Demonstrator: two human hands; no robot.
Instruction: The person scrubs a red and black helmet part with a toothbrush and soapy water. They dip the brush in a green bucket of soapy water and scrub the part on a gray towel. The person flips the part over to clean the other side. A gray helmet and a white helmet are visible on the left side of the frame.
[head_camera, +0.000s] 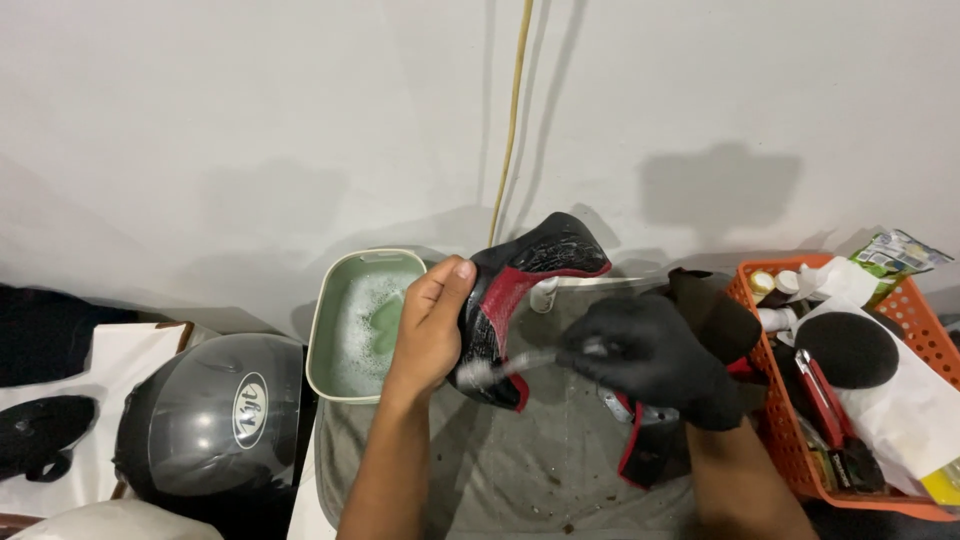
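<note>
hands 2 (430, 320) | shoes 2 (530, 270) | basins 1 (325, 340) | helmets 1 (200, 420) | baskets 1 (790, 450)

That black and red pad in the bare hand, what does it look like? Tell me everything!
The pad is a curved, soft-looking piece, black outside with a red inner part and red edge. It looks wet and shiny. It is held up tilted over the grey cloth, beside the green tub of foamy water. The bare left hand grips its left side, thumb on top. The gloved right hand holds a small brush against its lower part.
</note>
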